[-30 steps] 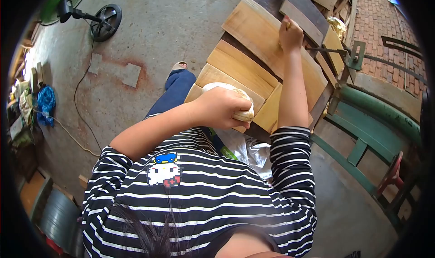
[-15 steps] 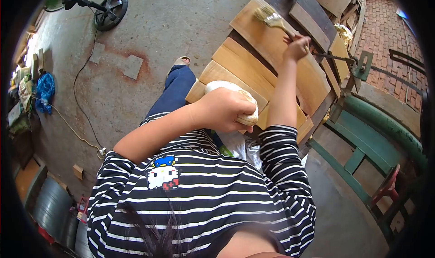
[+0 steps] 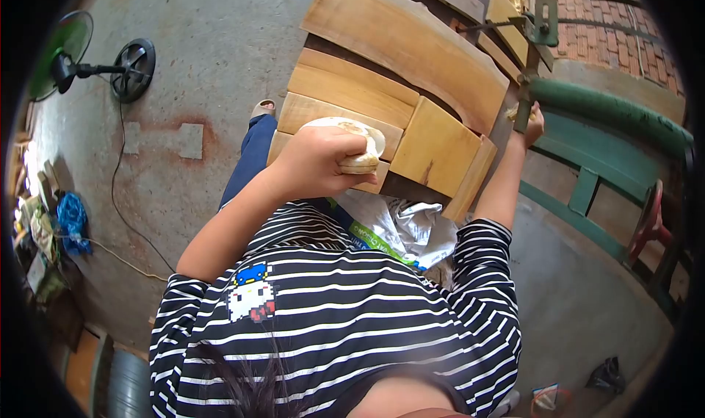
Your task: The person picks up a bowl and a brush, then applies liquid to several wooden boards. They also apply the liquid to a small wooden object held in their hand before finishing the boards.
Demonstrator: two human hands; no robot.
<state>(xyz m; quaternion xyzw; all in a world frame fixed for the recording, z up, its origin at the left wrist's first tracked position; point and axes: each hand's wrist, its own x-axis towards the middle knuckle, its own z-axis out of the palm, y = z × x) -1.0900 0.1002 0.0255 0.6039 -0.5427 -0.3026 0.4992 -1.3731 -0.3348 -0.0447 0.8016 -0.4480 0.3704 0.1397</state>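
While the fingers of the left hand (image 3: 317,161) curl tight over the rim of a pale bowl (image 3: 354,145), gripping it from above with the thumb side tucked under, the bowl sits over the near edge of the lowest board (image 3: 305,113), just above the person's lap. Out at arm's length, the fingers of the right hand (image 3: 530,120) are closed on a yellowish thing (image 3: 513,114), too hidden to tell what it is, right beside a thin metal post (image 3: 529,76) at the far corner of the boards. Between the two hands lie a small square block (image 3: 435,145) and a slimmer piece on edge (image 3: 474,179), touching each other; beyond them two stacked boards (image 3: 351,91) and one long plank (image 3: 396,36) run side by side with dark gaps between. A green metal frame (image 3: 613,117) hems in the right hand closely, leaving little room on that side. A crumpled white bag (image 3: 402,231) rests in the lap below the boards. To the left the concrete floor (image 3: 220,43) is open, with a sandalled foot (image 3: 263,109) near the boards, a fan (image 3: 95,62) farther off and its cable (image 3: 117,175) trailing across the floor. Brick paving (image 3: 624,29) shows past the frame.
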